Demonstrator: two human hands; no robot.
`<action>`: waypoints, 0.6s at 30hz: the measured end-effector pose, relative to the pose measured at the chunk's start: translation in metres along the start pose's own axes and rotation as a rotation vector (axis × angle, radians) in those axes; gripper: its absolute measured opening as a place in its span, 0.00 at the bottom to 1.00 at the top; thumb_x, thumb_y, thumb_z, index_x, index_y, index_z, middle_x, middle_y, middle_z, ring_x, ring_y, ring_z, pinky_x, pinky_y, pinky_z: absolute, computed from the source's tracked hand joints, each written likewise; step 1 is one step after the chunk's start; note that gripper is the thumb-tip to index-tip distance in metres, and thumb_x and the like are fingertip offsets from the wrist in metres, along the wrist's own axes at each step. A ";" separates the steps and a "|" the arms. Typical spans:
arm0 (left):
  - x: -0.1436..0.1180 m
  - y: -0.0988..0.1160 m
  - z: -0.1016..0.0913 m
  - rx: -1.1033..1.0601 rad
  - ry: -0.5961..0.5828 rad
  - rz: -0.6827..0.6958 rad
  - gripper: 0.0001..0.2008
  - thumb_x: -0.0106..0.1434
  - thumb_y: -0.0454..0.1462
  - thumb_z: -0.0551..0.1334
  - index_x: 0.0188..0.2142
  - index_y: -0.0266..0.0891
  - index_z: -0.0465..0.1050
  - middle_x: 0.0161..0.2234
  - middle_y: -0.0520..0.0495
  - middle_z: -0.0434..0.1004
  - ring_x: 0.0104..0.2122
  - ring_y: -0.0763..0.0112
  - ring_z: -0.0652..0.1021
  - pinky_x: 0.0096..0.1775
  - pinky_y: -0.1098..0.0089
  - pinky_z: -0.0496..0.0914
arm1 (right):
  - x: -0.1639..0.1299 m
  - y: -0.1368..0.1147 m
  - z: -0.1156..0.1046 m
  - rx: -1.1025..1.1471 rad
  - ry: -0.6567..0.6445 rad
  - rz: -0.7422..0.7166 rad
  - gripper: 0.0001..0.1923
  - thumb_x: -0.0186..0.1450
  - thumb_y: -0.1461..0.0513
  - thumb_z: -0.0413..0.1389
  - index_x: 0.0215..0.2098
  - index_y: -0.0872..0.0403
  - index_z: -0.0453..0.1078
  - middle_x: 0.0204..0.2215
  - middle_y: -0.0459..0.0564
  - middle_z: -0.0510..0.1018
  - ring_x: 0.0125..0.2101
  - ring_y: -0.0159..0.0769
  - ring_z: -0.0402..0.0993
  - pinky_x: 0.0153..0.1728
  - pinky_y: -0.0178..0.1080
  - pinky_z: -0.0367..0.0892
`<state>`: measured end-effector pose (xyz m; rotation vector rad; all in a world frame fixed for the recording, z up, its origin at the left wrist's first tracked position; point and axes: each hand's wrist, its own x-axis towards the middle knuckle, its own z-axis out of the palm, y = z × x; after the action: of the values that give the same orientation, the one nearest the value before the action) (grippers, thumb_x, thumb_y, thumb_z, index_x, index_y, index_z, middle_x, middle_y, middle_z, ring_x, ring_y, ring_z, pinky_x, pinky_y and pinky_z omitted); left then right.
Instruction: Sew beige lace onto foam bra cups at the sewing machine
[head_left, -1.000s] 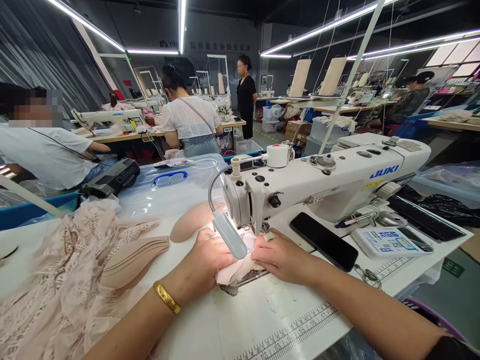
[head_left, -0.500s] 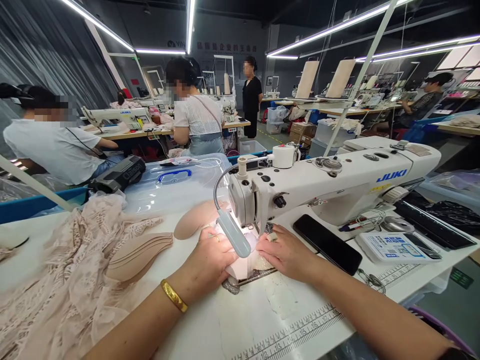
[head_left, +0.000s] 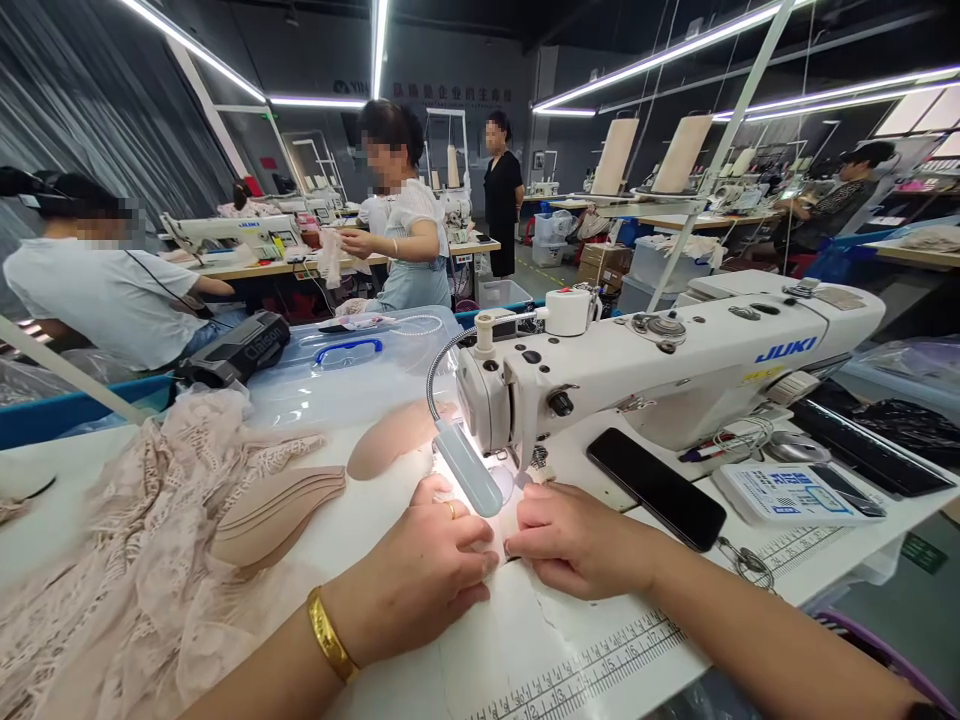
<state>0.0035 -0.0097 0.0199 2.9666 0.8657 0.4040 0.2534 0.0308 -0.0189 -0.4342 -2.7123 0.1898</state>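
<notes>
My left hand is closed, its fingers curled at the near left side of the sewing bed. Opposite it, my right hand has thumb and fingers pinched together near the needle area. Between them shows a small part of a pale pink fabric piece; most of it is hidden by my fingers and by the grey lamp head. The white sewing machine stands just beyond both hands. Left of my left hand lie a stack of beige bra cups and a single cup.
Cream lace fabric is heaped on the left. A black phone and a white box lie to the right. Behind the cups stands a clear plastic bin. Several people work or stand farther back.
Both hands have come nearer to me and closer together, away from the needle. Behind, a standing person has turned left and holds out a piece of light fabric.
</notes>
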 end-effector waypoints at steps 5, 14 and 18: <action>0.002 0.003 0.003 0.049 0.034 -0.028 0.07 0.66 0.33 0.61 0.42 0.45 0.76 0.33 0.53 0.79 0.29 0.66 0.71 0.48 0.53 0.57 | -0.001 0.003 0.004 -0.012 -0.025 0.053 0.06 0.61 0.70 0.53 0.29 0.53 0.68 0.26 0.44 0.67 0.29 0.35 0.57 0.31 0.38 0.53; 0.011 -0.002 0.011 0.080 0.098 -0.049 0.07 0.65 0.30 0.56 0.34 0.41 0.70 0.35 0.49 0.78 0.34 0.62 0.74 0.47 0.50 0.62 | 0.002 0.004 0.005 -0.041 -0.007 0.195 0.09 0.65 0.69 0.51 0.29 0.52 0.67 0.27 0.45 0.68 0.29 0.36 0.57 0.33 0.38 0.55; 0.013 -0.009 0.013 0.109 0.120 -0.069 0.07 0.66 0.31 0.56 0.34 0.42 0.70 0.38 0.49 0.79 0.38 0.58 0.74 0.48 0.49 0.61 | 0.006 0.006 0.007 -0.039 0.008 0.240 0.09 0.66 0.69 0.51 0.31 0.52 0.69 0.26 0.45 0.67 0.30 0.37 0.58 0.34 0.38 0.55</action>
<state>0.0127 0.0051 0.0096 3.0265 1.0310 0.5541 0.2467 0.0379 -0.0241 -0.7710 -2.6546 0.1993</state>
